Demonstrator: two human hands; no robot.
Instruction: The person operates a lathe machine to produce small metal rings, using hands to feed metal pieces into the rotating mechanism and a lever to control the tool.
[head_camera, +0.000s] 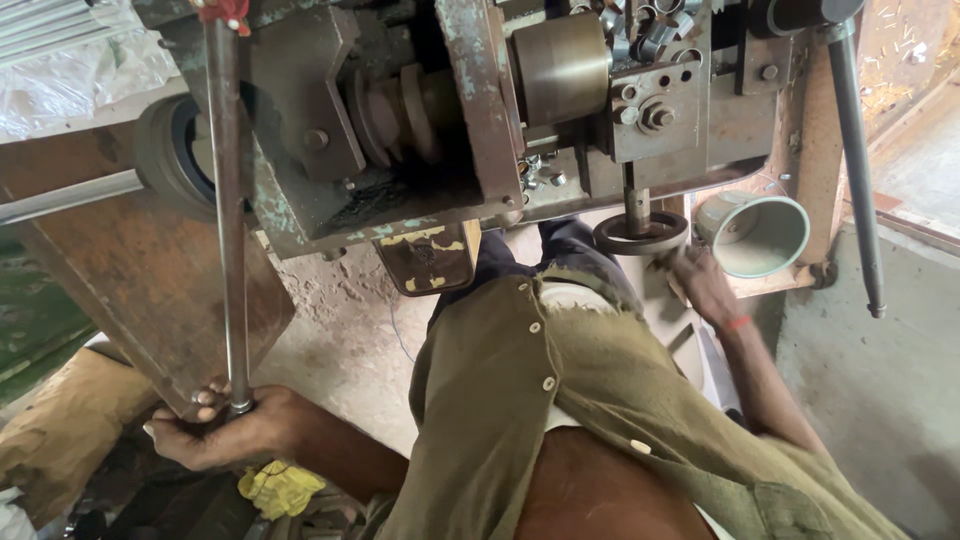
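Right hand (703, 283): motion-blurred beside the dark round handwheel (640, 233); fingers smear together, so grip or mere touch cannot be told.

Left hand (215, 430): palm side faces away; fingers wrap the foot of the long grey steel rod (228, 200), hiding the rod's lower end.

Rod's top, by a red tag (224, 10), runs out past the upper edge.

Worn grey-green metal machine body (480, 120): cut off along the top; inner parts lost in shadow.

Crumpled yellow cloth (280, 488): partly hidden under the left forearm.

Pale green metal cup (762, 235): inside too dim to read.

Olive button shirt (560, 420) hides the torso and whatever lies below.
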